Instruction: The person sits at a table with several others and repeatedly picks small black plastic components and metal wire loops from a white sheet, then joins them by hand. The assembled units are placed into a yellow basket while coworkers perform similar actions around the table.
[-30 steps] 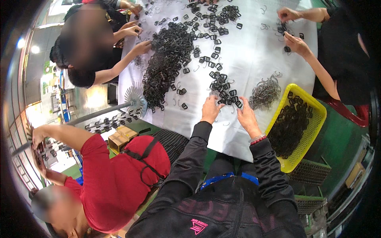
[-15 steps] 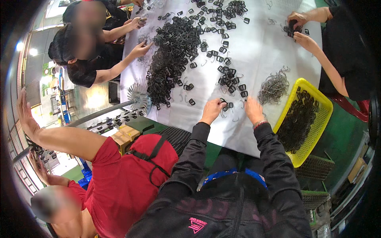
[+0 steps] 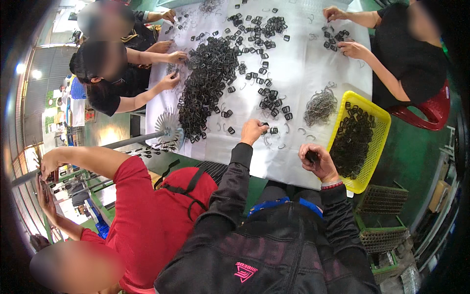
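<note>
The right hand (image 3: 319, 161) is curled in a closed grip around a small black plastic buckle (image 3: 311, 157), held just above the near edge of the white-covered tabletop (image 3: 298, 63) and just beside the yellow plastic basket (image 3: 377, 142) of black buckles. The left hand (image 3: 253, 131) pinches another small black buckle (image 3: 265, 125) on the cloth, fingers closed on it. A tangle of grey wire clips (image 3: 320, 105) lies near. A long heap of black buckles (image 3: 205, 83) stretches away to the left.
</note>
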`<state>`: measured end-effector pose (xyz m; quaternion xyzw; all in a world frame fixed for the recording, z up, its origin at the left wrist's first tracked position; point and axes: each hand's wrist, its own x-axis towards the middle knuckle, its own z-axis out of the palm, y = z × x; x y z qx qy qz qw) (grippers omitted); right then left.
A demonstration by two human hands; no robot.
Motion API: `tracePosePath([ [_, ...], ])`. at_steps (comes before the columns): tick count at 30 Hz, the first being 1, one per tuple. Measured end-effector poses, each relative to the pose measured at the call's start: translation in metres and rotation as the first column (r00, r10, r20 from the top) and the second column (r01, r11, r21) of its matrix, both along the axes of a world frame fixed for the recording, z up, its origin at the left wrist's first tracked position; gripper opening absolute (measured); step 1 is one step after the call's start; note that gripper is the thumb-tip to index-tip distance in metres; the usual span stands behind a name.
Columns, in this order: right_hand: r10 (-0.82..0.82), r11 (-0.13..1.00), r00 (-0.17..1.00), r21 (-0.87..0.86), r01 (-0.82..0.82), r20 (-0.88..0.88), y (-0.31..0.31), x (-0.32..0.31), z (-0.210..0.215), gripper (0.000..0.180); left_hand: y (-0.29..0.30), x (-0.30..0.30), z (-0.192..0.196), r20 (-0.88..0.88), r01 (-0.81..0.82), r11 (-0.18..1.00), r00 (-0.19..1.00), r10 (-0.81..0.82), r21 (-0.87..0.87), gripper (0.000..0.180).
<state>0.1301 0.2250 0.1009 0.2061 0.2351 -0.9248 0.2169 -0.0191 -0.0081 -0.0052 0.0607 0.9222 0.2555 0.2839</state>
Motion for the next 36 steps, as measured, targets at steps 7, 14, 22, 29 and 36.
tracePosePath([
  [7,-0.154,0.958,0.986,-0.254,0.133,-0.063,0.002,0.017,0.024,0.035,0.006,-0.008,0.063,0.76,-0.76,0.042,0.649,0.03,0.648,0.016],
  [14,-0.078,0.991,0.997,-0.111,0.076,-0.01,0.004,0.028,0.037,0.037,-0.02,-0.001,0.039,0.695,-0.697,0.416,0.694,0.186,0.584,0.019],
  [22,-0.066,0.997,0.988,-0.023,0.07,0.139,0.006,0.031,0.036,0.031,-0.014,0.058,-0.073,-0.21,-0.234,0.968,0.946,0.248,0.086,0.035],
  [29,-0.045,0.995,0.984,-0.077,0.059,0.17,-0.003,0.014,0.033,0.027,-0.018,0.036,-0.023,0.547,-0.652,0.454,0.758,0.356,0.607,0.014],
  [36,0.017,0.996,0.99,-0.094,-0.004,0.141,-0.011,0.0,0.034,0.025,-0.035,0.006,0.029,0.727,-0.73,0.053,0.684,0.061,0.682,0.015],
])
